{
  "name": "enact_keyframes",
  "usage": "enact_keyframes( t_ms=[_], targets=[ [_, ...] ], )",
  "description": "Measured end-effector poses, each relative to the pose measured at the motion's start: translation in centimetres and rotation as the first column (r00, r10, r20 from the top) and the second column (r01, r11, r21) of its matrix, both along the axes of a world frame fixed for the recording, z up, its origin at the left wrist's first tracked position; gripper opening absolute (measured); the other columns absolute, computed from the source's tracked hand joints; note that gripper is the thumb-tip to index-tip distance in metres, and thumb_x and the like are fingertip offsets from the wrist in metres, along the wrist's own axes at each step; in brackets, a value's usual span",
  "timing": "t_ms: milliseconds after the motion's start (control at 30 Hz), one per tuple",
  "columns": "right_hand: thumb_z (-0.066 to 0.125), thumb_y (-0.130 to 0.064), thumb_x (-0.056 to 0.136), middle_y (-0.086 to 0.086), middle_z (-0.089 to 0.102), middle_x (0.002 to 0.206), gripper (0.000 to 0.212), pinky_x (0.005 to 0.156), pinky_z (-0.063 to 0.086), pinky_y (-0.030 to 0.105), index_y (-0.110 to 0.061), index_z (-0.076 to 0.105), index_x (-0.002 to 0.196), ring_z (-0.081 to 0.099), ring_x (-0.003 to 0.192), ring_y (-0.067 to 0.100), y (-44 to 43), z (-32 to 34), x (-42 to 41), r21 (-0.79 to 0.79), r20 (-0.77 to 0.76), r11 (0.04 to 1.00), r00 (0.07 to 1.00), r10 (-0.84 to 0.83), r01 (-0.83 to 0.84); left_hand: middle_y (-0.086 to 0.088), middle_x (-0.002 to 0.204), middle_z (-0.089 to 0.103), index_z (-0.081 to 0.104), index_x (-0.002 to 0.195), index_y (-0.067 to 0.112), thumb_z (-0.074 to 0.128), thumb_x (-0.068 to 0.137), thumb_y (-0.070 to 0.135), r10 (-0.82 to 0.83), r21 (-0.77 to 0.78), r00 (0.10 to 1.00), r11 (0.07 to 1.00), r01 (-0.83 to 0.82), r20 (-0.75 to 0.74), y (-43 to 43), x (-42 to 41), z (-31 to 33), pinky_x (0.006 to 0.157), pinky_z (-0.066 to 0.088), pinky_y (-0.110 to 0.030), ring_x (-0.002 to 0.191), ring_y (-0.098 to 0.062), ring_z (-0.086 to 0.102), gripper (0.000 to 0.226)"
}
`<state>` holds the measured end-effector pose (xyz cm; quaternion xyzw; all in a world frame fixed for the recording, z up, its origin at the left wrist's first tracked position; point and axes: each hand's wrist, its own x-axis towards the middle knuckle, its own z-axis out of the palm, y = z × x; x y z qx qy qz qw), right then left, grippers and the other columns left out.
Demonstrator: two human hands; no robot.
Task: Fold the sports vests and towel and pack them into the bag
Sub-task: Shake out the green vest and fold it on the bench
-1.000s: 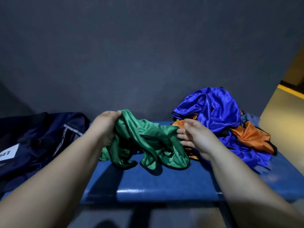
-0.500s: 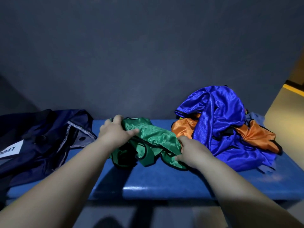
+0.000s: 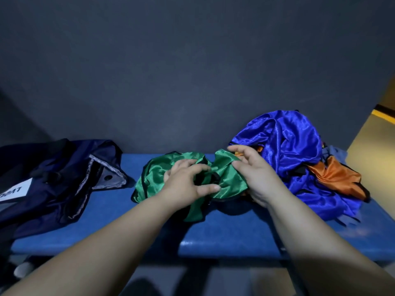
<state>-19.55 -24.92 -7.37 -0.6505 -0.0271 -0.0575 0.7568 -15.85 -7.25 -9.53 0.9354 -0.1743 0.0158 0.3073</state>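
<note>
My left hand [image 3: 186, 182] curls its fingers into the bunched middle of the green vest [image 3: 152, 178]. My right hand [image 3: 257, 176] pinches its right fold. The vest lies crumpled on the blue bench [image 3: 235, 231], between the open navy bag [image 3: 59, 167] and the heap of blue and orange vests [image 3: 288, 146].

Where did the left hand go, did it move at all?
Yes. The left hand went right along the bench, away from the bag and toward the blue vests. It now grips the middle of the green vest.
</note>
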Motion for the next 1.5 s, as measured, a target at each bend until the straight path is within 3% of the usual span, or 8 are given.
enact_keyframes(
  t_ms=[200,300,467,667,867,1067,1233,1500],
  targets=[
    [0.051,0.001,0.096,0.009,0.064,0.088,0.034,0.067,0.055,0.027,-0.017,0.054,0.124,0.065,0.069,0.014,-0.9,1.9,-0.3,0.154,-0.015,0.986,0.998,-0.061,0.063,0.020,0.077,0.059,0.066,0.078,0.038,0.066,0.080,0.045,-0.045,-0.292,0.998,0.955,0.055,0.039,0.0,0.7,0.6,0.087,0.044,-0.036,0.086,-0.011,0.056,0.007],
    [0.058,-0.002,0.092,0.011,0.071,0.090,0.040,0.068,0.059,0.032,-0.016,0.052,0.129,0.069,0.072,0.018,-2.0,2.3,-0.1,0.265,-0.096,0.951,0.986,-0.139,0.160,-0.003,0.072,0.066,0.067,0.081,0.012,0.069,0.082,0.028,-0.038,-0.548,0.959,0.827,-0.128,-0.282,0.2,0.5,1.9,0.072,0.050,-0.038,0.067,-0.016,0.058,0.016],
    [0.059,0.006,0.088,0.020,0.062,0.119,0.062,0.072,0.058,0.032,-0.015,0.038,0.144,0.068,0.090,0.020,-3.2,1.9,-0.1,0.429,-0.136,0.885,0.982,-0.134,0.181,-0.009,0.078,0.073,0.071,0.080,0.014,0.067,0.085,0.027,0.113,-0.523,0.832,0.729,-0.441,-0.543,2.1,2.0,2.7,0.084,0.055,-0.043,0.076,-0.027,0.069,0.014],
    [0.086,-0.015,0.071,0.011,0.049,0.137,0.095,0.103,0.045,0.042,-0.018,0.031,0.148,0.053,0.120,0.025,-2.6,-1.2,0.1,-0.459,-0.268,0.875,0.915,-0.301,0.154,-0.011,0.090,0.073,0.068,0.096,0.013,0.064,0.089,0.025,0.177,-0.548,0.819,0.664,-0.509,-0.546,2.6,3.1,2.3,0.086,0.056,-0.043,0.084,-0.030,0.070,0.014],
    [0.077,-0.018,0.081,0.001,0.063,0.078,0.018,0.078,0.050,0.032,-0.017,0.059,0.077,0.061,0.077,0.022,-2.6,-2.1,0.2,-0.695,-0.307,0.719,0.906,-0.290,-0.006,-0.011,0.093,0.064,0.060,0.100,0.017,0.067,0.087,0.023,0.235,-0.561,0.846,0.659,-0.501,-0.479,2.1,2.9,1.9,0.083,0.054,-0.045,0.079,-0.025,0.061,0.016],
    [0.052,-0.015,0.098,0.004,0.072,0.091,0.017,0.083,0.054,0.042,-0.027,0.063,0.093,0.067,0.085,0.021,-2.0,-1.0,0.7,-0.291,-0.166,0.943,0.963,-0.214,0.160,0.014,0.115,0.045,0.053,0.106,0.042,0.066,0.082,0.024,0.260,-0.418,0.957,0.861,-0.290,-0.129,0.7,1.0,2.6,0.090,0.041,-0.031,0.116,-0.017,0.044,0.032],
    [0.045,-0.016,0.101,0.018,0.068,0.097,0.019,0.085,0.052,0.054,-0.025,0.060,0.092,0.063,0.086,0.029,-1.1,0.0,0.5,-0.108,-0.119,0.971,0.967,-0.224,0.212,0.010,0.064,0.050,0.060,0.090,0.021,0.076,0.081,0.026,0.017,-0.567,0.979,0.814,-0.131,-0.202,-1.4,-1.5,3.0,0.051,0.035,-0.019,0.050,-0.006,0.041,0.019],
    [0.045,-0.010,0.102,0.010,0.064,0.086,0.017,0.080,0.053,0.043,-0.015,0.057,0.092,0.062,0.080,0.022,-0.7,1.7,-0.3,0.014,0.015,0.957,0.957,-0.290,0.290,0.013,0.078,0.059,0.040,0.130,0.036,0.087,0.067,0.029,-0.182,-0.490,0.967,0.869,0.073,-0.179,-2.1,-3.3,3.6,0.065,0.039,-0.003,0.069,0.006,0.056,0.080]
  ],
)
